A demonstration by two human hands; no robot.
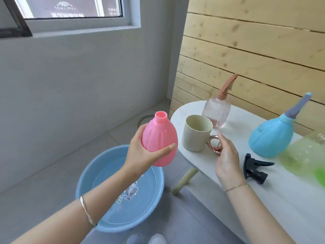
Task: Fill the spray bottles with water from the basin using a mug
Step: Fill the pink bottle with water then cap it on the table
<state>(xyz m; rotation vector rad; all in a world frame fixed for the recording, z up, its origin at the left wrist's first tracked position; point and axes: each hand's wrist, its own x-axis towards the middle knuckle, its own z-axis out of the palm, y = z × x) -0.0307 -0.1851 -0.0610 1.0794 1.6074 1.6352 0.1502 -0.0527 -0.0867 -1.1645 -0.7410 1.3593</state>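
Observation:
My left hand [140, 152] grips an uncapped pink spray bottle [159, 138] and holds it upright above the blue basin [84, 182], which has water in it and stands on the floor. A cream mug [195, 134] with a copper handle stands at the left end of the white table [263, 199]. My right hand [227, 159] is at that handle, with fingertips curled through the ring and the index finger lying over its top. A black spray head [253, 169] lies loose on the table to the right of my right hand.
Behind the mug stands a clear pinkish spray bottle [216, 111] with its head on. A blue spray bottle [270, 138] and a blurred green bottle [306, 159] stand further right. A wooden slat wall backs the table. A table leg [184, 180] stands beside the basin.

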